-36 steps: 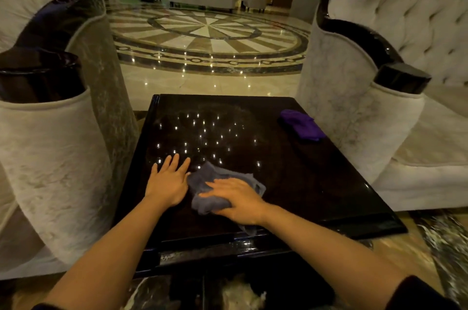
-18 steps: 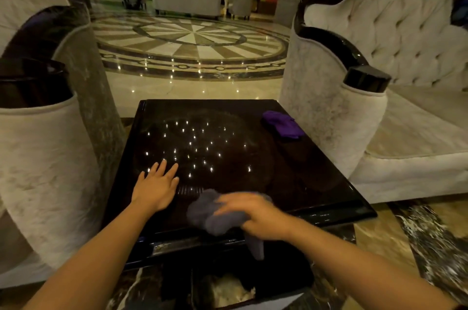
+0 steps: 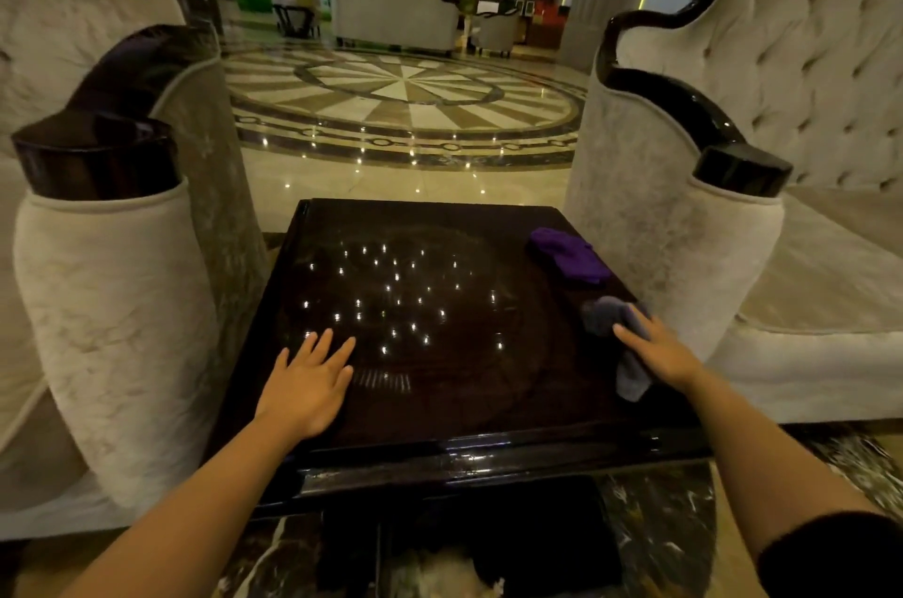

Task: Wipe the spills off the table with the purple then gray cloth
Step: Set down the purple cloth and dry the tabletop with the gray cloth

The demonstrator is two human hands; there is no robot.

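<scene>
Wiping with gray cloth (image 3: pixel 616 323) bunched under right hand (image 3: pixel 660 351) at table (image 3: pixel 469 407) right edge; purple cloth (image 3: pixel 569 254) lies discarded behind, left hand (image 3: pixel 308 382) flat, empty; remaining spills probably few, glare obscures.

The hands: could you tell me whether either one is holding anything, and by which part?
The right hand holds the gray cloth around its middle at the table's right edge, one end hanging free. The left hand lies flat and empty.
</scene>
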